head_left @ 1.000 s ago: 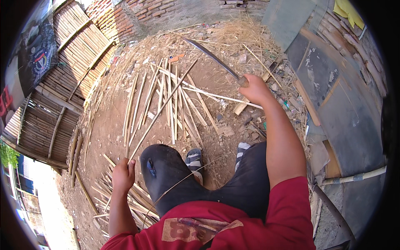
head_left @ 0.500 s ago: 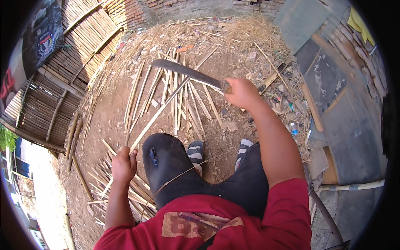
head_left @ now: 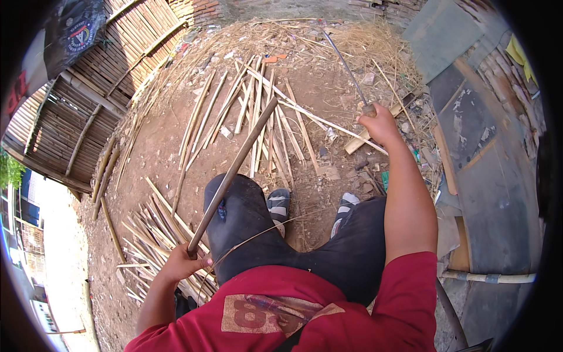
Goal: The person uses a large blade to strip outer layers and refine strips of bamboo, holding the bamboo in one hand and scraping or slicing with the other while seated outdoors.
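My left hand (head_left: 183,263) is closed around the lower end of a brown wooden strip (head_left: 234,170), probably bamboo. The strip slants up and away over my left knee, its far end above a scatter of pale strips (head_left: 252,117) on the ground. Out to the right, my right hand (head_left: 381,125) grips the handle of a machete (head_left: 347,67). Its long blade points away from me and shows nearly edge-on, apart from the strip. Beside my left leg lies a heap of split strips (head_left: 155,234), partly hidden by my left arm.
A bamboo slat panel (head_left: 76,135) stands at the left. Dark boards (head_left: 487,170) lean along the right side, with a pale pole (head_left: 492,277) near them. Dry straw (head_left: 381,53) and rubble cover the far ground. A thin curved strip (head_left: 258,237) crosses my lap.
My right hand has moved right and swung the machete from pointing left to pointing away. My left hand has come nearer my body, and the brown strip now rises over my knee.
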The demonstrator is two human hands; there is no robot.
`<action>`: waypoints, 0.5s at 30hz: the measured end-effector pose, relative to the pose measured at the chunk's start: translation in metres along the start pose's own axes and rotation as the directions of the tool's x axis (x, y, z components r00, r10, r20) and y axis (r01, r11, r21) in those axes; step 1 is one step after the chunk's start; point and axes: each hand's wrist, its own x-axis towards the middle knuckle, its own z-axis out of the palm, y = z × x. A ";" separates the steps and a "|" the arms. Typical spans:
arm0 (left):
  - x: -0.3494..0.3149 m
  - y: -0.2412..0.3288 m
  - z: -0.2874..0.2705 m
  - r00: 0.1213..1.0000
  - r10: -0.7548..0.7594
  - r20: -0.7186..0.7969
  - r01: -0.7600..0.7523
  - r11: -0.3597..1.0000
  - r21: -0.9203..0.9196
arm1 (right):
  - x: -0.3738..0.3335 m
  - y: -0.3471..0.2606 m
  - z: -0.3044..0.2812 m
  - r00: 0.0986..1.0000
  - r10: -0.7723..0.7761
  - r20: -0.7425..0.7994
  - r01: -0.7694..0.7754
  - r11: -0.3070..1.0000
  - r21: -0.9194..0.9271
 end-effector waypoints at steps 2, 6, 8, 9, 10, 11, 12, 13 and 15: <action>0.001 -0.022 0.006 0.998 0.055 -0.022 -0.055 0.998 -0.028 | -0.001 0.003 0.004 0.999 -0.025 -0.021 0.025 1.000 -0.008; 0.002 -0.033 0.029 0.995 0.096 -0.022 -0.095 0.993 0.069 | 0.010 0.030 0.013 0.991 -0.073 -0.110 0.064 0.994 -0.086; -0.015 0.004 0.034 0.999 0.043 0.002 -0.041 0.941 0.335 | 0.008 0.023 0.003 0.999 -0.028 0.028 0.028 1.000 0.005; -0.013 -0.006 0.037 0.989 0.151 0.001 -0.137 0.895 0.424 | 0.008 0.021 -0.001 0.995 -0.011 0.098 0.006 0.999 0.050; -0.012 -0.010 0.039 0.983 0.183 -0.002 -0.163 0.879 0.449 | 0.009 0.023 0.001 0.998 -0.002 0.057 0.001 1.000 0.025; -0.013 -0.011 0.041 0.976 0.217 -0.009 -0.186 0.859 0.478 | 0.011 0.027 0.004 1.000 0.003 0.016 -0.003 1.000 0.006; -0.013 -0.012 0.042 0.968 0.250 -0.014 -0.209 0.837 0.506 | 0.013 0.030 0.007 1.000 0.008 -0.025 -0.008 1.000 -0.013; -0.013 -0.014 0.042 0.966 0.260 -0.016 -0.216 0.834 0.507 | 0.016 0.033 0.007 0.999 0.027 -0.016 -0.027 0.999 0.023; -0.010 -0.017 0.041 0.962 0.275 -0.007 -0.234 0.833 0.502 | 0.021 0.042 0.008 0.998 0.059 -0.009 -0.058 0.996 0.064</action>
